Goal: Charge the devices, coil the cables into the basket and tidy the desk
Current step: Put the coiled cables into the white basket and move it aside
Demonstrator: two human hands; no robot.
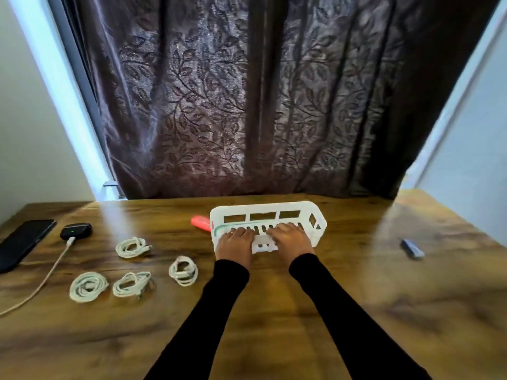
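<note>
At the far middle of a wood-grain desk [274, 311], a person in black sleeves grips the near rim of a white slotted basket [290, 208] with both hands, the left hand [234, 242] and the right hand [292, 238] side by side, fingers curled over the edge into the basket. A thin green line runs along the basket's inner left side (too blurred to identify). Just left of the basket, touching or nearly touching its end, lies a red-pink object [200, 222], also blurred. Four coiled white cables sit on the desk left of the arms, outside the basket: one farther back [132, 247], one nearest the left sleeve [183, 270], and two in front, a middle coil [133, 283] and a left coil [88, 286]. At far left, a dark earbud case [76, 230] shows a small green light, with a white charging cable [44, 278] plugged into it and trailing off the near-left edge. A black phone [23, 241] lies just beside it. Well apart on the right rests a small blue-grey object [412, 249]. A dark leaf-patterned curtain [247, 91] hangs behind the desk.
</note>
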